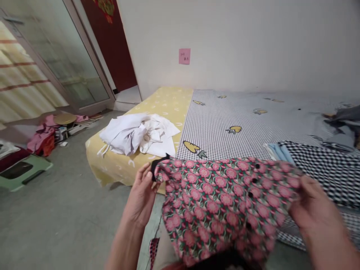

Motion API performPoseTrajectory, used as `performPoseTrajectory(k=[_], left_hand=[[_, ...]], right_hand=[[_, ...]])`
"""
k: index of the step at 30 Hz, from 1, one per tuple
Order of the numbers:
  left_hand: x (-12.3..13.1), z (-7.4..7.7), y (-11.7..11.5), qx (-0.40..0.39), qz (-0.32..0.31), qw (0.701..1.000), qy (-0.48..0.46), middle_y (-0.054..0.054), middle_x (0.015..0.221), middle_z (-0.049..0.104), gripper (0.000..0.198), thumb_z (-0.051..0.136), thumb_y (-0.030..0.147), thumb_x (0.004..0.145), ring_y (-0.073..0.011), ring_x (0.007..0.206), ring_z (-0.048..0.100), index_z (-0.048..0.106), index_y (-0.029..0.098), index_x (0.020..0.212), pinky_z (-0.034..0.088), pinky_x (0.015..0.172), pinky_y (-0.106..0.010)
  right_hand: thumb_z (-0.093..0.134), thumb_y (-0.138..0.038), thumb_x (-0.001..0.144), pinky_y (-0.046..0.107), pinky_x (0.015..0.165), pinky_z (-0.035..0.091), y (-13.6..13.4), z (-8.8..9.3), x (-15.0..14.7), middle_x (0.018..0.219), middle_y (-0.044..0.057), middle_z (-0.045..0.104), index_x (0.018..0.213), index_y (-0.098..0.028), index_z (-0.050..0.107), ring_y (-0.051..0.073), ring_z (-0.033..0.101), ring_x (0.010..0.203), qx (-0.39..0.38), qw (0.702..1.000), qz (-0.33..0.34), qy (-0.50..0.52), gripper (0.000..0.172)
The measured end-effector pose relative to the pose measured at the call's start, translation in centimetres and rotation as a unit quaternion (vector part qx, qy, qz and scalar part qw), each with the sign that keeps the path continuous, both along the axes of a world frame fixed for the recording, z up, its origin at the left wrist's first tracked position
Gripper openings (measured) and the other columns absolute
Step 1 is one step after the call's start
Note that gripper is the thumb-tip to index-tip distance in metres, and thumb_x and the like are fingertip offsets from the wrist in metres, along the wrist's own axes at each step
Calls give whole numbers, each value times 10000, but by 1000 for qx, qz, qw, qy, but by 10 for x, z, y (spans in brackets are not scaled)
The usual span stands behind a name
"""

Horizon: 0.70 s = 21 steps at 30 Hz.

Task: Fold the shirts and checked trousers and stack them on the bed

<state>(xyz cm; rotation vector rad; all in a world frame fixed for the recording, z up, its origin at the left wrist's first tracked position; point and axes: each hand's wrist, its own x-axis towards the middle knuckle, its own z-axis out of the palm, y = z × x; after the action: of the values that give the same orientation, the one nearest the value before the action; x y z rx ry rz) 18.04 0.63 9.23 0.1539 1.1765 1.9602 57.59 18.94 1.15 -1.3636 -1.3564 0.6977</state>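
A pink floral garment (216,195) with black buttons and black trim is stretched between my two hands, in front of the bed. My left hand (144,195) pinches its black-edged corner at the left. At the right, my right hand (312,206) is closed on the other end of the cloth, slightly blurred. The garment's lower part hangs down toward my body, where a black part shows at the bottom edge of the view.
White cloths (137,133) lie crumpled on the yellow sheet (168,101). Folded checkered cloth (326,168) and dark clothes (345,123) lie on the bed's right side. A green stool (28,172) and a pile of things (45,135) stand on the floor at left.
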Motion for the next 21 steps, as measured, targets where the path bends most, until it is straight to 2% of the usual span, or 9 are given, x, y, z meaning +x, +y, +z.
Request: performPoseTrajectory(k=[2, 4, 6, 9, 12, 16, 18, 21], left_hand=[[0, -33, -8, -85, -21, 996, 14, -23, 1120, 714, 624, 919, 423, 585, -168, 997, 672, 669, 260, 1133, 526, 833, -281], [1, -65, -28, -163, -1, 985, 54, -52, 1170, 693, 626, 895, 523, 559, -208, 1065, 661, 689, 231, 1073, 511, 893, -328], [2, -90, -50, -222, -5, 968, 119, -63, 1158, 699, 584, 836, 598, 586, -235, 1085, 658, 696, 215, 1004, 496, 942, -367], [7, -115, -73, -276, -83, 931, 225, -79, 1067, 729, 502, 717, 619, 699, -265, 1036, 685, 692, 212, 991, 505, 935, -409], [14, -131, -77, -277, -125, 879, 367, -106, 1055, 717, 449, 625, 569, 787, -271, 949, 697, 679, 204, 1043, 538, 899, -453], [21, -142, -61, -239, -143, 792, 543, -143, 1235, 636, 497, 528, 457, 908, -257, 984, 698, 581, 207, 1334, 559, 932, -494], [22, -145, -49, -220, -164, 751, 601, -150, 1293, 599, 532, 492, 411, 951, -252, 999, 698, 491, 236, 1453, 559, 947, -500], [18, -146, -31, -214, -205, 687, 664, -156, 1317, 590, 557, 398, 299, 997, -248, 993, 704, 371, 274, 1552, 564, 920, -474]], right_hand=[[591, -681, 804, 602, 952, 562, 5, -22, -11, 1409, 163, 614, 1508, -302, 444, 401, 627, 1233, -74, 992, -21, 95, 813], [704, -619, 726, 576, 1059, 510, -6, -42, -16, 1470, 140, 568, 1475, -292, 455, 375, 570, 1318, -107, 984, -44, 132, 854], [718, -590, 737, 538, 1119, 469, -26, -59, -16, 1517, 130, 522, 1457, -276, 459, 347, 548, 1341, -90, 991, -42, 88, 827], [684, -585, 787, 495, 1059, 514, -54, -75, -11, 1509, 144, 520, 1469, -263, 449, 328, 613, 1238, -90, 996, -10, 9, 791], [670, -586, 790, 486, 987, 544, -78, -92, -9, 1476, 169, 541, 1506, -252, 404, 332, 643, 1177, -104, 994, -4, -41, 833], [652, -528, 799, 531, 1066, 490, -113, -113, -19, 1439, 178, 586, 1480, -233, 424, 340, 603, 1264, -62, 993, 31, -97, 776], [606, -472, 866, 493, 1038, 524, -128, -118, -24, 1369, 162, 648, 1481, -239, 419, 297, 641, 1227, -59, 993, 53, -92, 683], [533, -390, 957, 425, 960, 585, -144, -114, -26, 1278, 134, 709, 1524, -248, 367, 238, 711, 1117, -61, 993, 63, -76, 608]])
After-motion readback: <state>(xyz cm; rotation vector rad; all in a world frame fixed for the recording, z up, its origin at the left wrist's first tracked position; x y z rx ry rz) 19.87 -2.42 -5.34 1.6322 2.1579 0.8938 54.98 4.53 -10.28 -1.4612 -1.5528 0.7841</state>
